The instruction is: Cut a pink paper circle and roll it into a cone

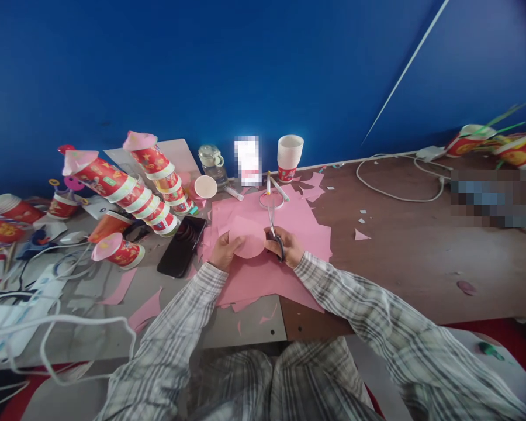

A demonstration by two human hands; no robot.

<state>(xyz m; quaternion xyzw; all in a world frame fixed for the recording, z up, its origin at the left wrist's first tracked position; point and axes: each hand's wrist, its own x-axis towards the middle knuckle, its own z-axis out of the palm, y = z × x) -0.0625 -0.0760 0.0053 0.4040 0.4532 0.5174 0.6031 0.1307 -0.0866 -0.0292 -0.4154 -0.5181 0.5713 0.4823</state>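
Between the thumb and fingers of my left hand is a rounded piece of pink paper. My right hand grips a pair of scissors by its dark handles, blades pointing away from me. The scissors are beside the right edge of the paper piece; whether the blades touch it I cannot tell. Beneath both hands lies a stack of larger pink paper sheets. Just beyond the blades, a round pink-rimmed item and two pens rest on the sheets.
Stacked red paper cups with pink tops stand left, near a black phone. A glass jar and a white-and-red cup stack are by the blue wall. White cables and a power strip lie at left; paper scraps at right.
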